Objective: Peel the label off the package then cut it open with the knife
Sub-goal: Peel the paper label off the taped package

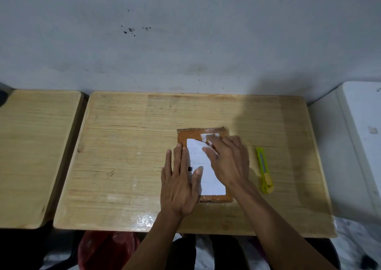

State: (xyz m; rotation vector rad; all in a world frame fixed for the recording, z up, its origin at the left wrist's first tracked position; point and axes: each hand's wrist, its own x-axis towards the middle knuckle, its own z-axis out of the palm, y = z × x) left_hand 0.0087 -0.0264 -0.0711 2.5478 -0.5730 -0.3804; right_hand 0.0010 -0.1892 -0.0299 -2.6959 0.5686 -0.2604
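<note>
The left hand (181, 181) lies flat, fingers spread, pressing the package's (203, 164) nine-o'clock edge and the label (208, 179). The right hand (226, 162) reaches across the package toward eleven o'clock, fingers pinching the label's lifted far corner. The package lies flat on the table (123, 146), right of centre. The knife (264, 169) lies at three o'clock, apart from the package.

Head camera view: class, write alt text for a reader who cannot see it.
Two hands work on a brown package on a wooden table: the left hand presses it flat while the right hand picks at the top corner of its white label. A yellow knife lies untouched to the right.
</note>
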